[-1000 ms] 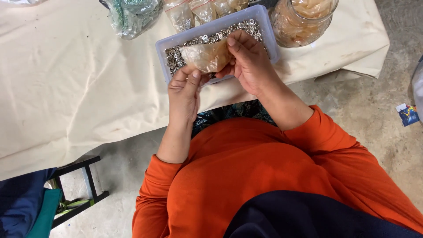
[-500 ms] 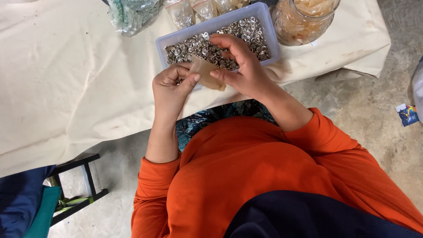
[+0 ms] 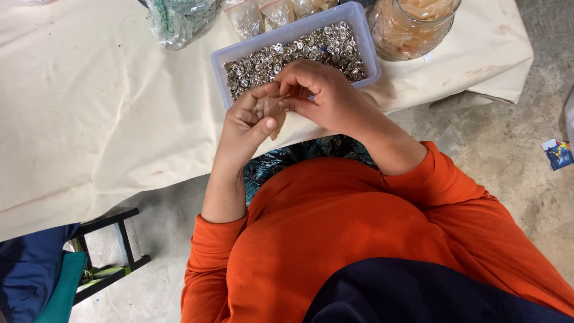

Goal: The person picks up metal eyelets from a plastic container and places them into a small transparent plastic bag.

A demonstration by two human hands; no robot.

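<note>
Both hands meet at the table edge, just below the tray. Our left hand (image 3: pixel 248 122) is curled, thumb up, gripping a small pale translucent piece (image 3: pixel 270 110); right hand (image 3: pixel 323 96) comes in from 3 o'clock, fingertips pinched on the same piece's top end. Piece's long axis runs approx 12-to-6, lower end poking out below the left thumb toward 6. Most of it is hidden btwn fingers, so we can't tell its exact shape or what's inside the pinch. At 12 o'clock from the hands: lavender plastic tray (image 3: pixel 218 60) full of small silver metal snaps (image 3: pixel 323 45); right knuckles overlap its near rim, touching or not we can't tell. At 1–2 o'clock, glass jar (image 3: pixel 412 33) w/ pale pieces, top cut off by frame. At 11–12, clear small bags (image 3: pixel 245 18) and a greenish bag (image 3: pixel 179 21), all cropped at frame top. All sits on a cream cloth (image 3: pixel 89 119) over the table. Black stool frame (image 3: pixel 113 251) at 7 o'clock, partly hidden under the cloth.
</note>
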